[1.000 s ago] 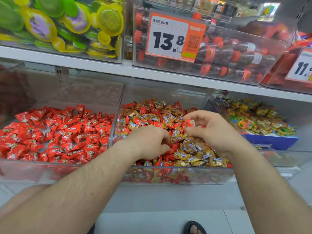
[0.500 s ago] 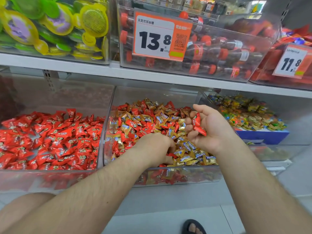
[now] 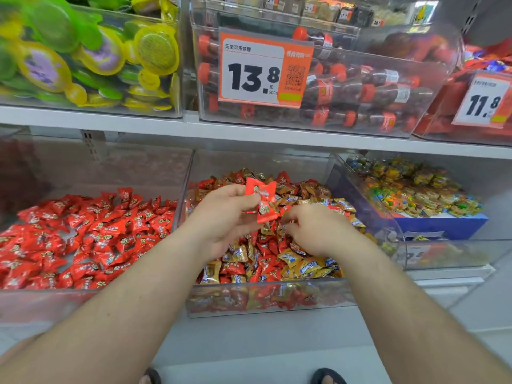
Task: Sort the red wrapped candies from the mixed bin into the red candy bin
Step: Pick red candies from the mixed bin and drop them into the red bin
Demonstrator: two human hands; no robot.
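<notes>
Head view: the left hand (image 3: 221, 217) has risen from the mixed bin (image 3: 266, 297), its grip now pinching red candies (image 3: 261, 200) taken over from the right hand (image 3: 313, 231), which curls back into the pile; the red candy bin (image 3: 91, 300) waits leftward.

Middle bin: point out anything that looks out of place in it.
The middle bin holds red candies scattered among gold candies, though the left bin holds only red. The left hand pinches red candies above the pile.
</notes>
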